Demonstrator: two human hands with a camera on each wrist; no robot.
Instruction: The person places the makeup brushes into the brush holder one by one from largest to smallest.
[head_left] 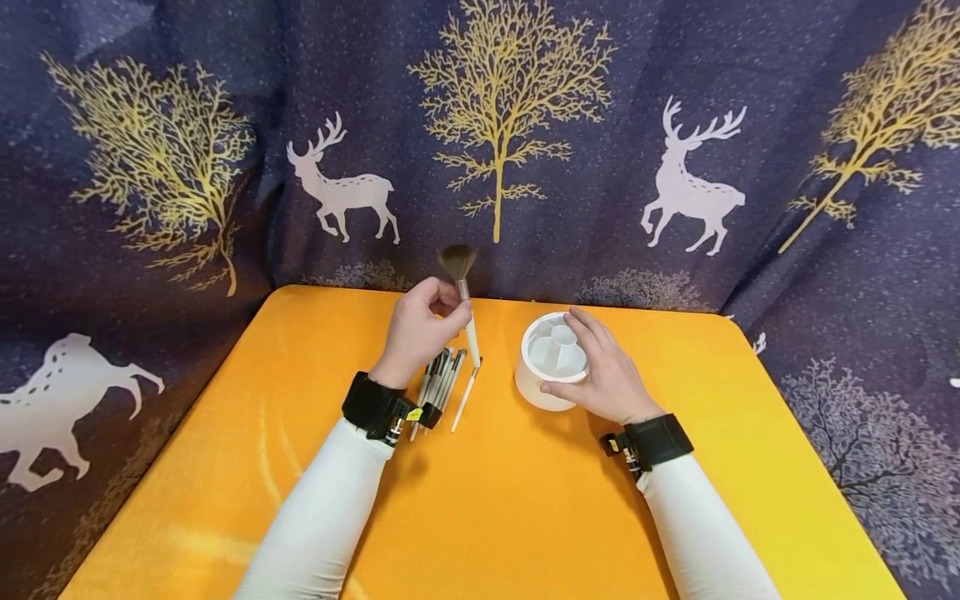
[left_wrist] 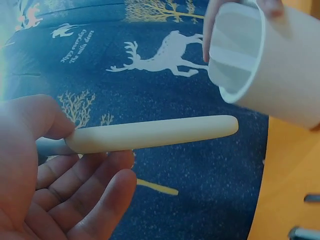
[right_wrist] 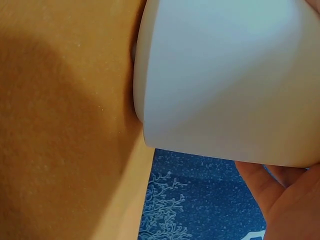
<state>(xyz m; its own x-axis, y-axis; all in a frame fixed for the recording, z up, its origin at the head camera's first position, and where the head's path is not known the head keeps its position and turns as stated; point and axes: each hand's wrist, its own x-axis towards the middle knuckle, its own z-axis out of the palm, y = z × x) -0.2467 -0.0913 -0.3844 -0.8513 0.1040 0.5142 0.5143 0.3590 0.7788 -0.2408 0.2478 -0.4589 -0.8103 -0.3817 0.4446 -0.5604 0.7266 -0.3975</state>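
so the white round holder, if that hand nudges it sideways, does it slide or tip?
Probably slides: the white holder looks squat, wide for its height, resting on the orange table. Its smooth wall looks like rigid plastic, likely light and a bit slippery. The right hand already grips its rim and side, which should steady it.

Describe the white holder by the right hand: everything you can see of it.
The holder is a round white cup, plastic by its look, matte and plain outside. Inside, thin walls split it into compartments around a small central tube; all look empty. It stands upright on the orange table, right of the brush pile. The right hand grips its rim and side; nothing else touches it.
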